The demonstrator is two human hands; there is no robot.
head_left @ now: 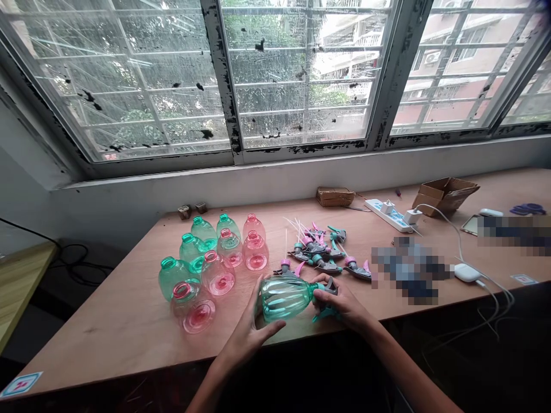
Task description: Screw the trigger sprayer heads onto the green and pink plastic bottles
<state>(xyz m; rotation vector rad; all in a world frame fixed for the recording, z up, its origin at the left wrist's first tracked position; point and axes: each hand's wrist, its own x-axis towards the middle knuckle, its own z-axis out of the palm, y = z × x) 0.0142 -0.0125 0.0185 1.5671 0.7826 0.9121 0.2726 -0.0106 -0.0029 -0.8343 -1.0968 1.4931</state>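
Observation:
A clear green spray bottle (284, 299) lies sideways between my hands at the table's front edge, its neck toward the right. My left hand (249, 330) is wrapped around the base end, thumb below it. At the neck, my right hand (344, 304) grips a grey and teal trigger sprayer head (330, 286), fingers closed; the joint is partly hidden. Just beyond the bottle are several loose sprayer heads (316, 249), pink-grey and teal-grey, with thin white tubes. On the left stand open-necked bottles, several green (172, 279) and several pink (218, 278).
A white power strip (390, 215) with plugs and an open cardboard box (445, 195) stand at the back right. White cables run past a white adapter (467, 273) over the front edge. A small brown box (336, 197) sits by the wall.

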